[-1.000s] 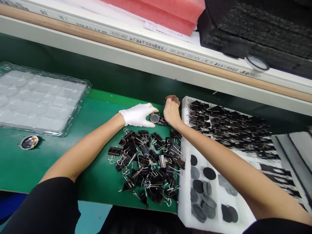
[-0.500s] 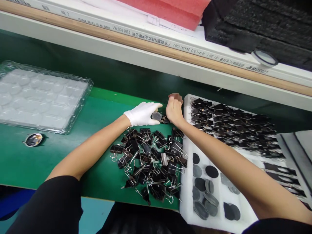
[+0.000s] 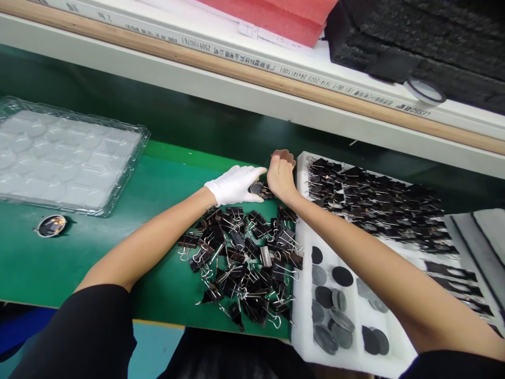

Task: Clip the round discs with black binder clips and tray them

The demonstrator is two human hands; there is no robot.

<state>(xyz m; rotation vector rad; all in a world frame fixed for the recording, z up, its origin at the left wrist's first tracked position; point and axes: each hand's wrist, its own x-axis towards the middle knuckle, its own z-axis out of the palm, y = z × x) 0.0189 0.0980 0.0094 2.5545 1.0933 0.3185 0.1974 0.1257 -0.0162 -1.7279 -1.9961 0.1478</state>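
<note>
A disc (image 3: 256, 188) is being gripped between thumb and fingers of the gloved left hand (image 3: 238, 185), just beyond the heaped clips (image 3: 236, 256). The bare right hand (image 3: 281, 175) is being held beside it, fingers curled; whether anything is being gripped there cannot be told.

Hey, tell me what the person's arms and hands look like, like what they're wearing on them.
The left hand wears a white glove that ends at the wrist. The right hand shows no glove. Both forearms are bare, below short black sleeves. No watch or bracelet shows.
</note>
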